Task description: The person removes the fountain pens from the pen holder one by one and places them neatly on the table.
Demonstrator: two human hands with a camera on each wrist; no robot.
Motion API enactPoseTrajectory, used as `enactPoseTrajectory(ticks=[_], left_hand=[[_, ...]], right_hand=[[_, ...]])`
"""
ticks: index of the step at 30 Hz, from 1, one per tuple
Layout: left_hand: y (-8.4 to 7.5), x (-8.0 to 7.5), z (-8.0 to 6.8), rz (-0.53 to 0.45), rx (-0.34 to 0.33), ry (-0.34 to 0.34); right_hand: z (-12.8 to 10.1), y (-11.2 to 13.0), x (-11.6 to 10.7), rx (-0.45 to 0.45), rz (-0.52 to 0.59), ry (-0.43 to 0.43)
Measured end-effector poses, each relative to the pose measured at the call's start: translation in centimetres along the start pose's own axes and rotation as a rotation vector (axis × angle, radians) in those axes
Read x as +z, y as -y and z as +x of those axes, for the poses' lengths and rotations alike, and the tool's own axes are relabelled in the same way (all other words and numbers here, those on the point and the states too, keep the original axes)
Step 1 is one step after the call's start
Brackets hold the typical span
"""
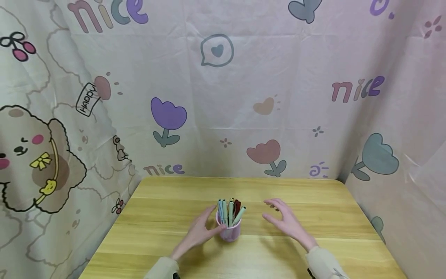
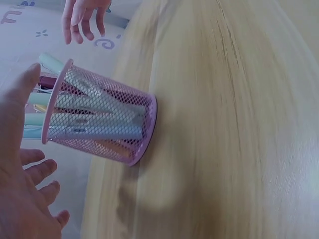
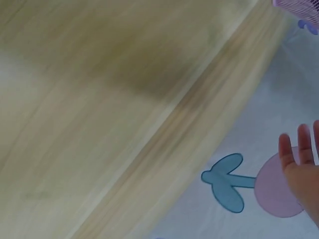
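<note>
A pale cloth (image 1: 226,85) hangs in upright folds beyond and to both sides of the fingers of a person's left hand (image 1: 200,230) and right hand (image 1: 285,221). It is printed with tulips, hearts and the word "nice" in mixed colours; off to the left of the left fingers is a large fluffy cartoon animal (image 1: 52,166) with pink cheeks and a yellow bow.

Below the fingers lies a table (image 1: 167,193) of light, yellowish wood grain. It runs from beneath the wrists to the cloth beyond the fingertips, and soft shadows fall on it under the hands.

Both forearms reach in from the near edge, in a pale left sleeve (image 1: 162,268) and a pale right sleeve (image 1: 324,261), angled inward. The left hand is spread wide, thumb well apart from the other fingers, in a loose curve at the left side of a pink mesh cup (image 1: 230,233). The thumb crosses in front of the rim; whether it touches is unclear. The right hand hovers above the table, fingers parted and slightly bent, holding nothing, well apart from the cup.

The cup stands upright just beside the left fingers. It holds slim pens (image 1: 224,211) in pale green, pale blue and dark red; one green pen leans toward the right fingers.
</note>
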State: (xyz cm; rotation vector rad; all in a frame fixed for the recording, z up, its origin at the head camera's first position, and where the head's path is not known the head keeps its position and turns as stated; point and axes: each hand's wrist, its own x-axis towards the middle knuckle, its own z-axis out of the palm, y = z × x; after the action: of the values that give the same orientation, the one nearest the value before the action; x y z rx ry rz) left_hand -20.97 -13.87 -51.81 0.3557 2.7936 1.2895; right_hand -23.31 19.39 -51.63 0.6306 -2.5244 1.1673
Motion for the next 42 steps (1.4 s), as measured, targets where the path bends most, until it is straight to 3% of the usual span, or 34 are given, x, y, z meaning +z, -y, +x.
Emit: enactPoseTrajectory(ticks=[4, 12, 23, 28, 42], left_hand=[[0.1, 0.6, 0.2, -0.089, 0.010, -0.012], [0.1, 1.4, 0.6, -0.223, 0.096, -0.014], [0.8, 1.6, 0.9, -0.487, 0.077, 0.057], [1.1, 1.7, 1.1, -0.536, 0.084, 0.081], [1.0, 1.8, 1.1, -0.550, 0.074, 0.107]], right_hand=[[0.7, 0.7, 0.6, -0.025, 0.077, 0.021], [1.4, 2.3, 1.9, 0.035, 0.260, 0.094], [2.1, 3.7, 3.8, 0.050, 0.371, 0.150], [2.3, 4.1, 4.3, 0.062, 0.396, 0.161], [2.6, 4.0, 5.2, 0.093, 0.405, 0.191]])
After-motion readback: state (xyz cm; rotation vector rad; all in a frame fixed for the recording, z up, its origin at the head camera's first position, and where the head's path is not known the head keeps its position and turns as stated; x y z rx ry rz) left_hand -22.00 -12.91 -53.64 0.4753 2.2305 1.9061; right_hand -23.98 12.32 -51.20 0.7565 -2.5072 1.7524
